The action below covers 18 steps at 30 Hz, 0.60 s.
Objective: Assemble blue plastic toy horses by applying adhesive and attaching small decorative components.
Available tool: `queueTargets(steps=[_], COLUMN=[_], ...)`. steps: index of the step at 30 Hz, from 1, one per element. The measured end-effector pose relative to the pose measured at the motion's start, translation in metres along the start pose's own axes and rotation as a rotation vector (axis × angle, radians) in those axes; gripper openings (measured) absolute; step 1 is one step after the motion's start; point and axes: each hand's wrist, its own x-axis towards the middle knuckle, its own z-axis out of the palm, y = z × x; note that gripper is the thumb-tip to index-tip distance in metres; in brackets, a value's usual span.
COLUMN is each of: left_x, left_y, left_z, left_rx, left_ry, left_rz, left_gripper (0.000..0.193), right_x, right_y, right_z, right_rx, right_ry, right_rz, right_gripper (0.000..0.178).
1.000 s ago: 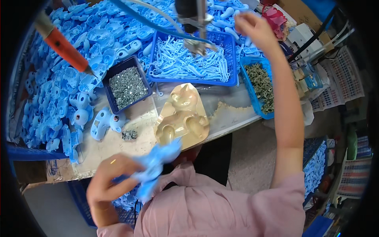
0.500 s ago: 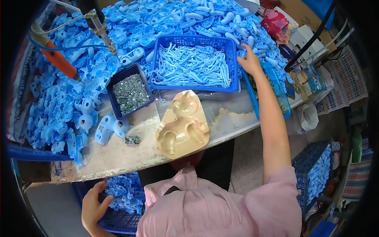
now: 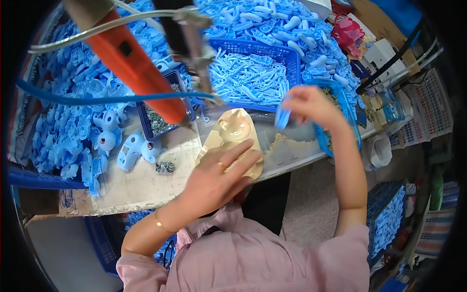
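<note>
My left hand [image 3: 221,177] lies over the lower part of a cream moulded fixture [image 3: 235,127], fingers stretched out and hiding its lower hollows. To the right, my right hand [image 3: 311,104] pinches a small light-blue plastic part [image 3: 282,117], smeared by motion, above the table. Behind both hands stands a blue basket [image 3: 294,61] of thin light-blue plastic pieces [image 3: 248,78]. An orange-bodied power screwdriver [image 3: 138,68] hangs in front of a dark tray of small screws [image 3: 158,124], partly covering it. Next to it is a second, dark hanging screwdriver [image 3: 187,44].
Heaped light-blue plastic shells [image 3: 63,107] cover the table's left and back. Two shell parts [image 3: 130,152] and a small pile of screws [image 3: 164,167] lie left of the fixture. A bright blue tray [image 3: 357,141] is at right. Below stands a dark blue crate [image 3: 382,199].
My left hand has come up from the basket below the table onto the fixture. My right hand has drawn back toward me with a blue part. Both screwdrivers appear larger and farther right.
</note>
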Motion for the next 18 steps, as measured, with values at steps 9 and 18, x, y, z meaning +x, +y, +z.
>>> queueTargets(steps=[9,18], left_x=[-0.028,-0.036], left_y=[-0.023,-0.023], left_z=[0.033,0.073], left_rx=[0.159,0.2], left_ry=[0.119,0.186], left_rz=[0.232,0.107], left_gripper=[0.043,0.038], right_x=[0.022,0.084], right_y=[0.026,0.049], right_z=[0.026,0.057], right_rx=[0.047,-0.735], right_ry=[-0.051,0.512], right_rz=[-0.122,-0.345], right_gripper=[0.035,0.027])
